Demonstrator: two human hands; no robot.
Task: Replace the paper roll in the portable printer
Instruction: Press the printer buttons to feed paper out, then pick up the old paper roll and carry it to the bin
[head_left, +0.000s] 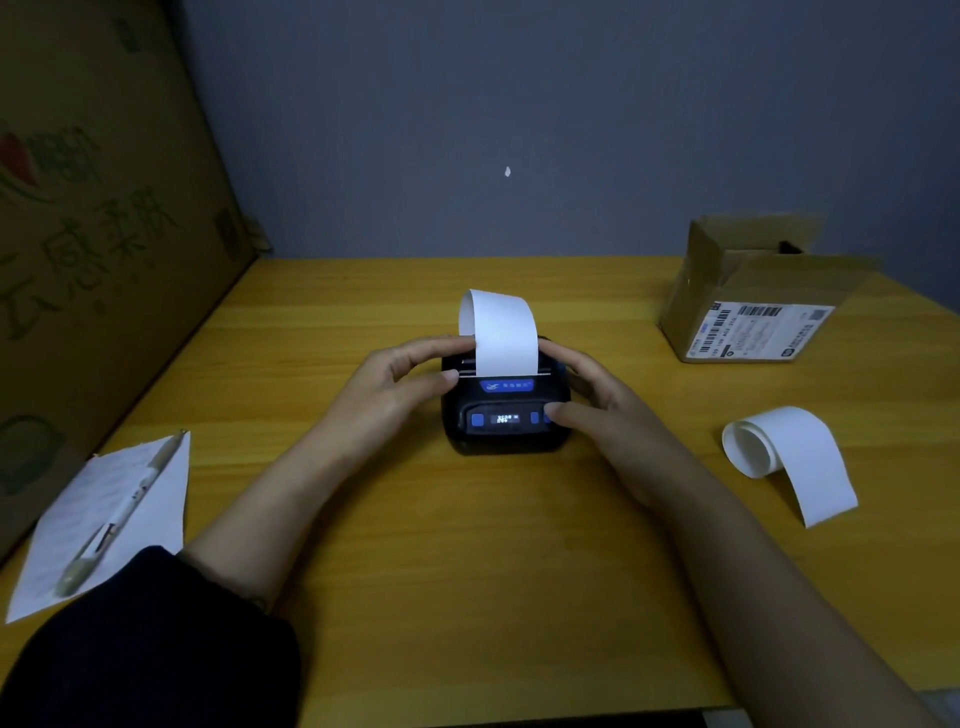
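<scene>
Here we clasp the portable printer (505, 410) mid-table between both hands, left hand (400, 382) fingers curled on its left edge beside the paper strip (501, 332), right hand (587, 395) fingers wrapped round its right side, thumb on the front panel.
</scene>
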